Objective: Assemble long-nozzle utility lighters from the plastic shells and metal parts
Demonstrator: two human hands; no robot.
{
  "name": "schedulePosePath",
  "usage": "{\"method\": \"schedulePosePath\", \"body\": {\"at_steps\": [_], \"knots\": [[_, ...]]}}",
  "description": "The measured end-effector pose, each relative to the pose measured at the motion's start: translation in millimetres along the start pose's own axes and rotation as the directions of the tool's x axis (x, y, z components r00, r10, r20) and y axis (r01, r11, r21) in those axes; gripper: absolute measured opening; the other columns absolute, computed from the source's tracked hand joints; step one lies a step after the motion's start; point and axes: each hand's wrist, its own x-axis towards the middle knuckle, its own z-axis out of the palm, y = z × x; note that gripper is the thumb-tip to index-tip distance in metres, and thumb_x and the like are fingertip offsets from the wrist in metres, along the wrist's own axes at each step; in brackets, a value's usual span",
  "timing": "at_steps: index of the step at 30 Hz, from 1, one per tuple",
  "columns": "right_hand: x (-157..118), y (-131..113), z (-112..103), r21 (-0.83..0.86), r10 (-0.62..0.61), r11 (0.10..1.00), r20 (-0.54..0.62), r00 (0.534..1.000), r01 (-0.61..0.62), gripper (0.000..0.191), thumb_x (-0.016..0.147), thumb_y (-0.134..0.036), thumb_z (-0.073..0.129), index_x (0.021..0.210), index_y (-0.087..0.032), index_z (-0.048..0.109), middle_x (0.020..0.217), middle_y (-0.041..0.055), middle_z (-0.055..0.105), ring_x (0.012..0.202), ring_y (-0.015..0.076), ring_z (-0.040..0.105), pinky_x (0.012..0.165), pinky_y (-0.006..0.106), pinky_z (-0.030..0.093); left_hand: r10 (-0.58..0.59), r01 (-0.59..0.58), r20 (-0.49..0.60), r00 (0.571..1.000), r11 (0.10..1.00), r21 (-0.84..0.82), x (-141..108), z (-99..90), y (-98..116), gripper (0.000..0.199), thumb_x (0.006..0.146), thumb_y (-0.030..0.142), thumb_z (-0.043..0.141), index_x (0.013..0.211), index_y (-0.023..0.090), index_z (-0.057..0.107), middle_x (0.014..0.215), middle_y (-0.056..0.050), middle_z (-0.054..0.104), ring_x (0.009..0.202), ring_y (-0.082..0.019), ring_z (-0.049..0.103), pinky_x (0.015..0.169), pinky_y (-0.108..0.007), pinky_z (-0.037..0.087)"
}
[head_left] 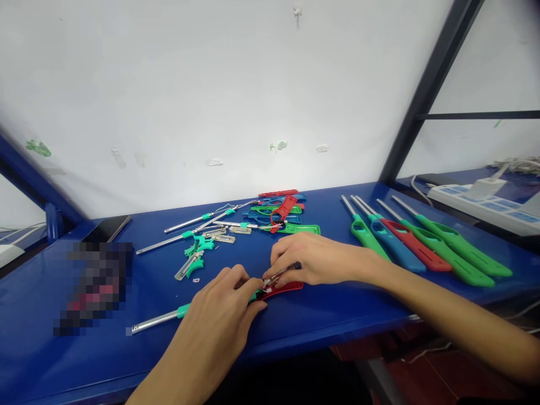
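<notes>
My left hand (225, 309) is closed around an opened gas lighter (158, 322), whose silver tube with a green collar points left. A red half of its handle (291, 288) shows beyond my fingers, with small inner parts exposed. My right hand (310, 259) pinches a slim metal tool with a dark end (283, 273) over the opened handle. Fingers hide much of the tool, so its exact kind is unclear. Behind my hands lie loose lighter tubes (162, 243), green triggers (202, 243), clear fuel tanks (189, 265) and a pile of coloured handle shells (284, 209).
Several whole lighters (426, 242) in green, blue and red lie in a row at the right. A power strip (485, 208) sits further right. To the left are a phone (107, 229) and a blurred dark object (95, 289). A white wall (236, 101) rises behind the blue table (337, 315).
</notes>
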Motion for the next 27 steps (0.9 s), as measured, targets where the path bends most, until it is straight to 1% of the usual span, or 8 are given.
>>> {"method": "schedulePosePath", "body": {"at_steps": [7,12,17,22,27], "knots": [[-1,1,1,0.017,-0.004,1.000,-0.003,1.000,0.004,0.021,0.104,-0.031,0.071,0.118,-0.023,0.083,0.102,0.0037,0.076,0.091,0.0154,0.071,0.077,0.025,0.050,-0.011,0.012,0.009,1.000,1.000,-0.015,-1,-1.4,1,0.020,0.102,0.020,0.062,0.114,0.029,0.075,0.104,-0.002,0.066,0.088,-0.023,0.069,0.077,-0.039,0.057],[-2,-4,0,-0.009,-0.001,1.000,-0.004,1.000,0.001,0.022,0.105,-0.032,0.069,0.120,-0.024,0.083,0.105,0.0036,0.075,0.093,0.0165,0.071,0.079,0.026,0.048,-0.043,0.043,-0.005,0.999,0.999,-0.017,0,1.1,1,0.020,0.101,0.021,0.063,0.114,0.029,0.076,0.106,-0.002,0.068,0.086,-0.023,0.071,0.075,-0.038,0.057],[-5,-10,0,-0.057,0.006,0.998,0.014,1.000,-0.006,0.024,0.107,-0.024,0.064,0.123,-0.023,0.082,0.105,0.0052,0.073,0.095,0.0182,0.069,0.081,0.027,0.049,-0.076,0.075,-0.027,0.997,0.996,-0.045,-1,5.1,-1,0.017,0.100,0.026,0.065,0.114,0.027,0.076,0.109,-0.003,0.069,0.086,-0.023,0.072,0.074,-0.037,0.058],[-6,-5,4,-0.059,0.006,0.998,-0.013,1.000,-0.007,0.025,0.108,-0.027,0.063,0.125,-0.027,0.082,0.106,0.0050,0.072,0.092,0.0172,0.068,0.077,0.027,0.048,-0.088,0.085,-0.049,0.995,0.994,-0.072,-2,6.2,-2,0.016,0.101,0.026,0.065,0.112,0.026,0.077,0.111,-0.004,0.069,0.088,-0.022,0.071,0.075,-0.035,0.056],[-6,-1,7,-0.043,-0.003,0.999,-0.027,1.000,0.002,0.025,0.108,-0.029,0.064,0.125,-0.026,0.081,0.106,0.0052,0.071,0.093,0.0175,0.068,0.078,0.028,0.048,-0.099,0.093,-0.049,0.994,0.991,-0.100,1,3.5,-2,0.014,0.100,0.026,0.066,0.109,0.026,0.077,0.107,-0.004,0.069,0.090,-0.022,0.069,0.078,-0.036,0.055]]}}
